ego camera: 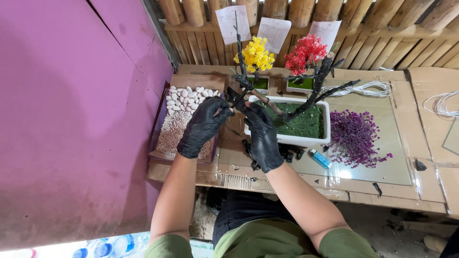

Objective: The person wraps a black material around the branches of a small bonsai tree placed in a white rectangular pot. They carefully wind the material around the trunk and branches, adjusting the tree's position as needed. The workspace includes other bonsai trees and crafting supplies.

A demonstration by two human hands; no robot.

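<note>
Both hands wear black gloves and meet at the left end of a bare dark branch (267, 101) that rises out of a white rectangular planter (306, 139). The left hand (202, 126) has its fingers curled shut around the branch tip near a thin upright twig (237, 43); the right hand (262, 136) pinches the same stem just beside it, fingers closed.

Judging by the scene, the work looks partly done: the planter already carries a green moss mat (306, 124) and one forked branch (318, 88) stands planted, but neither branch bears blossoms, and no pebbles lie on the moss.

Counted: two finished small trees behind, one yellow-flowered tree (256, 55) and one red-flowered tree (306, 53), each in its own small pot; one loose heap of purple flower sprigs (354, 136) on the glass sheet (392, 157); one blue lighter (319, 158); one cardboard tray (165, 155) of white stones and gravel at left; three paper sheets (273, 29) pinned to the wooden wall; two coils of white wire (370, 88)
</note>
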